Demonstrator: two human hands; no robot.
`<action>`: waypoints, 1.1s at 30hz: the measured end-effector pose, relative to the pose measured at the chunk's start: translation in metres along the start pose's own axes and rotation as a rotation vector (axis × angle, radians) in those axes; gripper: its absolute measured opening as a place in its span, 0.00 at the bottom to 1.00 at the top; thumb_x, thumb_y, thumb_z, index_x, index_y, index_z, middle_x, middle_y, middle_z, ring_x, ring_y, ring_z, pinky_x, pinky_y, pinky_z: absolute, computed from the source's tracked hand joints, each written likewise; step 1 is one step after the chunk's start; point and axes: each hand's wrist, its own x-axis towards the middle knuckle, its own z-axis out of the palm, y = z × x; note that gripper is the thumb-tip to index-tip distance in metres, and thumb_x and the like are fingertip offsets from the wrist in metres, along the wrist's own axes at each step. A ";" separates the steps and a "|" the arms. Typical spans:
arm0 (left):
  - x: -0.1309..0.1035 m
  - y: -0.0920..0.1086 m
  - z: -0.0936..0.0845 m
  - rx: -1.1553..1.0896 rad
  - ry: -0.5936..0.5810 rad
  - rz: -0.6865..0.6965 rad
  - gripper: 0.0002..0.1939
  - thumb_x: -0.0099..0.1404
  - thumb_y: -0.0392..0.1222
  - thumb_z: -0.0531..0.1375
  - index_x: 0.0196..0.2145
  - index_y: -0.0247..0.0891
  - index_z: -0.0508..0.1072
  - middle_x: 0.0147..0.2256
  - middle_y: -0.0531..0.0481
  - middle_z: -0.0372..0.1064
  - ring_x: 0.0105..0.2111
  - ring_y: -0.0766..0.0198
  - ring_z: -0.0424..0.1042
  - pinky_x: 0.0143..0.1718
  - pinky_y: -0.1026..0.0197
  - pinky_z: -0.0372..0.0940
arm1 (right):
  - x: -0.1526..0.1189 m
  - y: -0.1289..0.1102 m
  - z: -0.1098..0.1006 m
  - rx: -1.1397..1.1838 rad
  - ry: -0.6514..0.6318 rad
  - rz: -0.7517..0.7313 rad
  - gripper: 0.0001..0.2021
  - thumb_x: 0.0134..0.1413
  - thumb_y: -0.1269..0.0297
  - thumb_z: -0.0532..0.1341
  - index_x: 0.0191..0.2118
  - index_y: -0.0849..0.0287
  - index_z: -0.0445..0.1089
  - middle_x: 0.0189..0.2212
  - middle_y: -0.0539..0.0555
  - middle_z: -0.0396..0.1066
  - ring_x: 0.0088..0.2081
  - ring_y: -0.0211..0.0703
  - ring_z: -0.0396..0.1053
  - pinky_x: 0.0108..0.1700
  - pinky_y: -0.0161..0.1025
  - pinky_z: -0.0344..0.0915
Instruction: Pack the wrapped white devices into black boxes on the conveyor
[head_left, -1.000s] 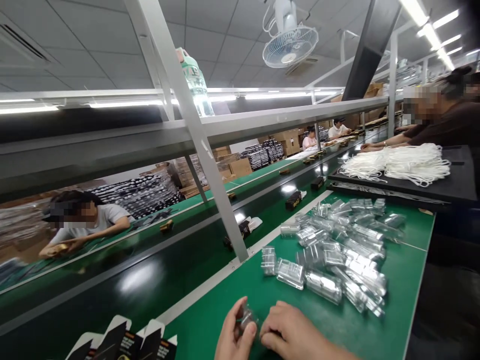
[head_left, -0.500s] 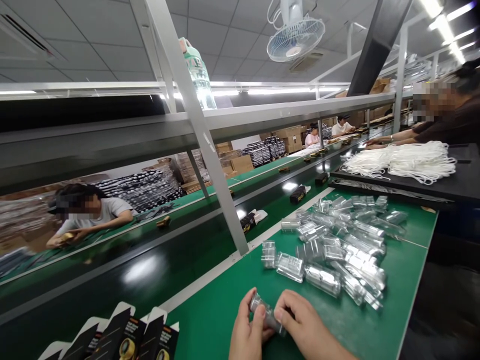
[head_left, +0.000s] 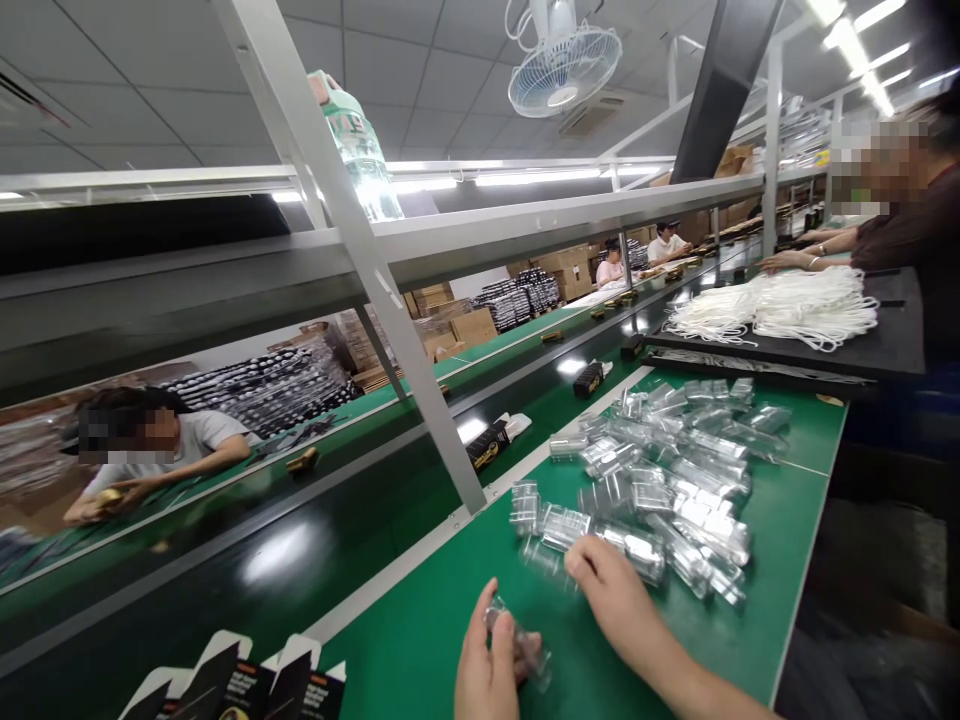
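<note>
My left hand (head_left: 491, 660) is closed around a clear plastic shell (head_left: 534, 655), its thumb and fingers pressing the sides, low over the green bench. Farther forward and to the right, my right hand (head_left: 611, 585) has its fingers curled at the end of another clear plastic shell (head_left: 546, 562). That shell is smeared by motion, and the fingertips are partly hidden behind the hand. A loose pile of similar clear shells (head_left: 630, 490) lies just beyond my right hand.
Open black printed boxes (head_left: 247, 685) stand at the lower left. A metal post (head_left: 397, 330) rises at the bench's edge beside the dark conveyor (head_left: 300, 540). White cords (head_left: 780, 305) lie on a black tray at the right. Other people work across the line and at far right.
My right hand has moved away from my left, forward toward the pile, with a blurred clear shell at its fingertips. My left hand still grips a shell. The whole view has shifted slightly.
</note>
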 end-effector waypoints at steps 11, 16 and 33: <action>0.018 0.059 0.033 0.148 -0.045 0.221 0.32 0.57 0.56 0.59 0.54 0.38 0.59 0.46 0.41 0.70 0.45 0.53 0.71 0.46 0.56 0.64 | 0.017 0.007 -0.105 -0.287 0.194 -0.281 0.12 0.64 0.56 0.52 0.34 0.54 0.67 0.31 0.52 0.66 0.37 0.45 0.62 0.39 0.41 0.57; 0.034 0.086 0.068 0.240 -0.112 0.365 0.23 0.59 0.51 0.59 0.49 0.38 0.62 0.48 0.40 0.69 0.51 0.51 0.67 0.50 0.53 0.60 | 0.002 0.018 -0.119 -0.396 0.126 -0.424 0.08 0.62 0.60 0.56 0.33 0.53 0.68 0.30 0.51 0.66 0.35 0.44 0.62 0.38 0.41 0.56; 0.026 0.001 -0.019 0.812 -0.249 0.346 0.27 0.64 0.54 0.50 0.56 0.39 0.63 0.61 0.43 0.56 0.65 0.52 0.46 0.63 0.44 0.48 | -0.041 0.007 -0.018 -0.450 -0.115 -0.676 0.03 0.56 0.72 0.58 0.33 0.57 0.65 0.29 0.49 0.67 0.33 0.41 0.59 0.35 0.40 0.51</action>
